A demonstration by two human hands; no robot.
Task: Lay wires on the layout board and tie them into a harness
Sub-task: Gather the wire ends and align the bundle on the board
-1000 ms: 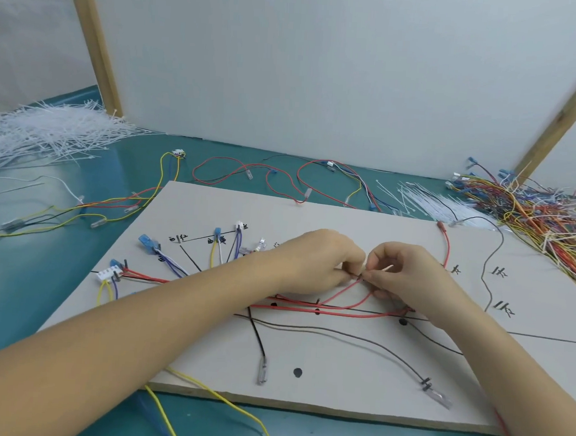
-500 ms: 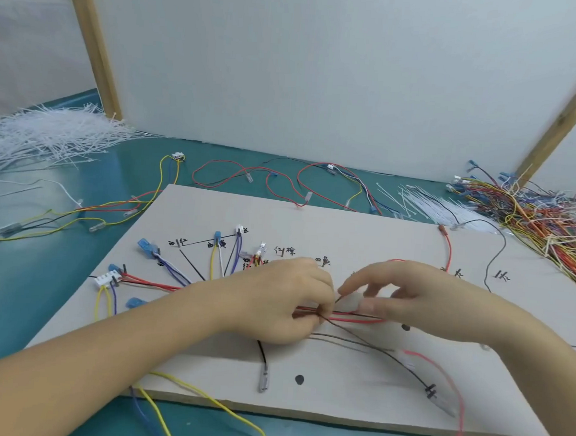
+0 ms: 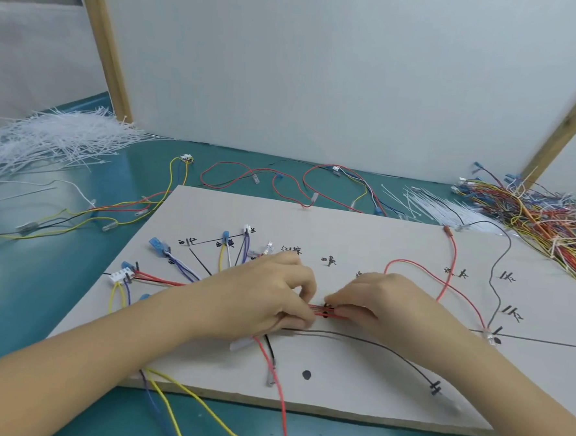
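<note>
A pale layout board [image 3: 363, 236] with black lines, dots and handwritten marks lies on the teal table. Across its middle runs a bundle of red wires [image 3: 324, 311] over a black pin. My left hand [image 3: 261, 297] pinches that bundle on its left side, fingers curled. My right hand [image 3: 386, 304] pinches the same bundle just to the right, fingertips nearly meeting the left hand's. A red wire [image 3: 444, 281] loops up behind my right hand. A black wire [image 3: 389, 350] runs below both hands toward the lower right. Connectors with coloured leads [image 3: 123, 275] sit at the board's left.
A heap of white cable ties [image 3: 48, 142] lies at the far left, a smaller bunch [image 3: 445, 210] at the back right. A tangled pile of coloured wires [image 3: 542, 220] fills the right edge. Loose wires [image 3: 282, 180] lie behind the board, before a white panel.
Both hands have come down to the board's centre line and closed together on the red bundle. The red wire that trailed off the board's lower right now hangs down below my left hand.
</note>
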